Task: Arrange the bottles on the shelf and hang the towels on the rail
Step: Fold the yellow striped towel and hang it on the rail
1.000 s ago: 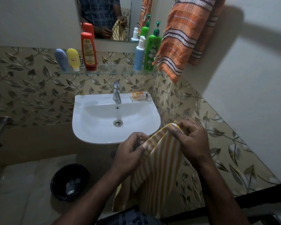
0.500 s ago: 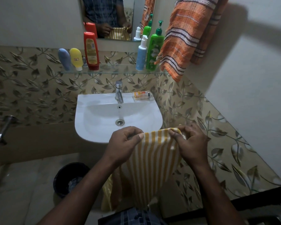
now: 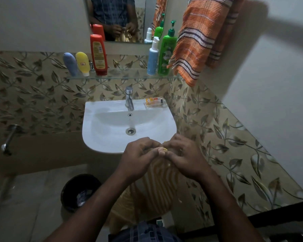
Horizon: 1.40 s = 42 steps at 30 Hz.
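Towel (image 3: 163,182) hangs pinched in left hand (image 3: 138,158) and right hand (image 3: 184,158); green bottle (image 3: 166,53) reads "Vat".

Dim room; soft towel (image 3: 198,37) shadow on wall; wide-angle edge bending; lower corners murky.

Glass shelf (image 3: 126,75): gap between red bottle (image 3: 98,55) and blue pump bottle (image 3: 152,57) — orange towel (image 3: 198,37) overhangs right end.

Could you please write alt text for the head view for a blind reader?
The left hand and right hand pinch the top of a yellow striped towel before a white ceramic sink; five plastic bottles stand on the glass shelf above, beside a hanging orange striped towel.
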Tool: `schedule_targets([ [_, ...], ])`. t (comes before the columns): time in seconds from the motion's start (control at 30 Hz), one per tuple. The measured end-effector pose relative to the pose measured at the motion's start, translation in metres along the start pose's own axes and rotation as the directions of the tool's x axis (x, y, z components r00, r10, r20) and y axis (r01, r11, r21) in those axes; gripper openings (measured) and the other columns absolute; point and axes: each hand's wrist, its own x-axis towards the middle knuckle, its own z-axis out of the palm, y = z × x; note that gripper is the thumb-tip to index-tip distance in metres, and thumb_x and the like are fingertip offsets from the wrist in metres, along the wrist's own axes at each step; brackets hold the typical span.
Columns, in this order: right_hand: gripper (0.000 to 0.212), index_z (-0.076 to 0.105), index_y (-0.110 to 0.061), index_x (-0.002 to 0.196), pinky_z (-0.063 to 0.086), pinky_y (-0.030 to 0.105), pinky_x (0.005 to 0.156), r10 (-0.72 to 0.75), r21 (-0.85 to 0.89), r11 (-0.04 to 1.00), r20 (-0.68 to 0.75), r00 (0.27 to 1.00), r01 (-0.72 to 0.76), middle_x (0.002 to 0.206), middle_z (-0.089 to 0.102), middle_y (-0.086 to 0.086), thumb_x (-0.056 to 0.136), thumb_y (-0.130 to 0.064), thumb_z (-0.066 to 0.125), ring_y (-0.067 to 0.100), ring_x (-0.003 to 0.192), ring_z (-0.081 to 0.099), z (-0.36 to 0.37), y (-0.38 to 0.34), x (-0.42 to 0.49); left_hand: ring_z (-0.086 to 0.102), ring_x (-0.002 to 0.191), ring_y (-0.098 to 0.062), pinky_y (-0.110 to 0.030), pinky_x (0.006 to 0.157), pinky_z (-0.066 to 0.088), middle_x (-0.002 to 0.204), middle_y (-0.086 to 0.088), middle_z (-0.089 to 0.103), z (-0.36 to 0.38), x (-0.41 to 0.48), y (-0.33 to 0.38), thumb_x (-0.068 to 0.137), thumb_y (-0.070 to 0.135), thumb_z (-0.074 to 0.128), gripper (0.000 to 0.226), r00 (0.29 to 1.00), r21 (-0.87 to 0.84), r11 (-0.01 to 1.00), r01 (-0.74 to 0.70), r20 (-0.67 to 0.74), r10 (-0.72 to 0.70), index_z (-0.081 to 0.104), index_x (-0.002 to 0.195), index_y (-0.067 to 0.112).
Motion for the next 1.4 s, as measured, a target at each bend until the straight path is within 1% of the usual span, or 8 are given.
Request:
schedule_targets([
  [0.1, 0.029, 0.083, -0.025, 0.088, 0.054, 0.042, 0.069, 0.013, 0.014, 1.000, 0.022, 1.000, -0.014, 0.084, 0.067, -0.003, 0.086, -0.053, 0.076, 0.012, 0.077, 0.066, -0.008, 0.004, 0.001, 0.073, 0.085, -0.011, -0.036, 0.075, 0.057, 0.087, 0.009, 0.077, 0.000, -0.001, 0.001, 0.090, 0.039, 0.070, 0.023, 0.999, -0.069, 0.997, 0.017, 0.033, -0.015, 0.082, 0.095, 0.021],
  [0.23, 0.015, 0.078, -0.015, 0.078, 0.042, 0.014, 0.064, -0.033, -0.049, 0.998, -0.126, 0.991, 0.027, 0.077, 0.060, -0.011, 0.086, -0.025, 0.086, 0.004, 0.073, 0.061, -0.017, 0.005, 0.000, 0.063, 0.073, -0.011, -0.036, 0.067, 0.051, 0.080, 0.009, 0.069, 0.004, -0.005, -0.001, 0.090, 0.037, 0.075, 0.018, 0.994, -0.171, 0.981, 0.089, 0.073, -0.078, 0.071, 0.099, 0.022],
  [0.5, 0.017, 0.071, -0.018, 0.075, 0.038, 0.005, 0.069, -0.026, -0.100, 0.995, -0.317, 0.948, -0.006, 0.080, 0.055, -0.014, 0.085, -0.027, 0.080, -0.004, 0.078, 0.058, -0.037, 0.001, -0.006, 0.072, 0.079, -0.011, -0.043, 0.073, 0.061, 0.084, 0.011, 0.076, 0.005, -0.012, -0.018, 0.090, 0.031, 0.071, 0.005, 0.996, -0.036, 0.995, 0.088, 0.001, -0.088, 0.076, 0.091, 0.030],
  [0.67, 0.014, 0.069, -0.024, 0.076, 0.037, 0.007, 0.069, -0.117, -0.070, 0.992, -0.194, 0.974, 0.105, 0.082, 0.053, -0.018, 0.085, -0.027, 0.079, -0.003, 0.078, 0.057, -0.040, -0.015, -0.010, 0.070, 0.090, -0.009, -0.036, 0.077, 0.059, 0.094, 0.009, 0.074, 0.010, 0.001, -0.020, 0.088, 0.026, 0.071, 0.012, 0.990, 0.145, 0.989, 0.006, -0.141, 0.015, 0.080, 0.094, 0.022],
  [0.87, 0.013, 0.076, -0.014, 0.081, 0.041, 0.011, 0.069, -0.156, 0.042, 0.986, -0.102, 0.982, 0.161, 0.083, 0.055, -0.014, 0.086, -0.026, 0.080, 0.004, 0.077, 0.059, -0.034, -0.022, -0.012, 0.066, 0.079, -0.007, -0.035, 0.072, 0.055, 0.080, 0.014, 0.072, 0.012, 0.009, -0.017, 0.092, 0.024, 0.075, 0.009, 0.970, 0.296, 0.949, 0.111, 0.175, -0.168, 0.073, 0.086, 0.031],
  [0.97, 0.012, 0.074, -0.020, 0.079, 0.045, 0.014, 0.072, -0.127, 0.082, 0.987, -0.129, 0.983, 0.138, 0.086, 0.059, -0.009, 0.087, -0.029, 0.078, 0.009, 0.081, 0.061, -0.041, -0.021, -0.012, 0.068, 0.077, -0.005, -0.033, 0.071, 0.055, 0.080, 0.013, 0.074, 0.016, 0.004, -0.022, 0.085, 0.024, 0.074, 0.008, 0.957, 0.211, 0.958, 0.195, 0.175, -0.233, 0.072, 0.084, 0.032],
  [1.1, 0.017, 0.071, -0.024, 0.081, 0.045, 0.012, 0.074, -0.056, 0.039, 0.997, -0.203, 0.978, 0.065, 0.089, 0.060, -0.013, 0.087, -0.040, 0.073, 0.008, 0.085, 0.061, -0.059, -0.008, -0.012, 0.065, 0.063, -0.004, -0.022, 0.060, 0.048, 0.074, 0.008, 0.073, 0.012, -0.001, -0.027, 0.089, 0.014, 0.075, 0.014, 0.936, -0.175, 0.927, 0.331, 0.183, -0.300, 0.071, 0.081, 0.025],
  [1.4, 0.010, 0.073, -0.016, 0.083, 0.045, 0.017, 0.075, 0.011, -0.088, 0.995, -0.316, 0.949, -0.040, 0.092, 0.061, -0.002, 0.088, -0.012, 0.081, 0.006, 0.088, 0.059, -0.072, 0.023, -0.017, 0.066, 0.073, -0.012, -0.024, 0.065, 0.054, 0.077, 0.001, 0.073, -0.002, 0.002, -0.015, 0.084, 0.032, 0.077, 0.010, 0.905, -0.433, 0.795, 0.425, 0.231, -0.358, 0.080, 0.080, 0.023],
])
